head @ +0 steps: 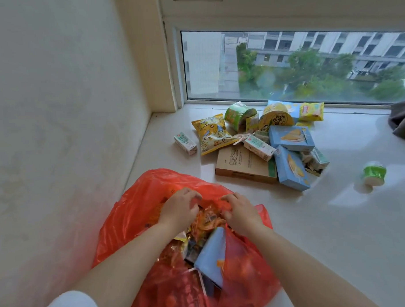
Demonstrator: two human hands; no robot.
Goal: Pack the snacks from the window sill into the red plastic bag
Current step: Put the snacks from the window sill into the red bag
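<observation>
bag: red plastic bag (pixel 134 215) sits nearest, thin floppy film, grab it by the rim
hands: left hand (pixel 179 208) and right hand (pixel 241 212) both curled, pinching its mouth
snacks (pixel 260 139): piled beyond the bag toward the window (pixel 297 62), mostly light; boxes stiff, chip bags crushable

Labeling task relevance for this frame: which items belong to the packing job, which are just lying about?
Job:
red plastic bag, gripped by left hand and right hand
blue box in the bag
snack pile on the sill
small milk carton
green-banded cup

Lying about:
grey cloth
window
</observation>
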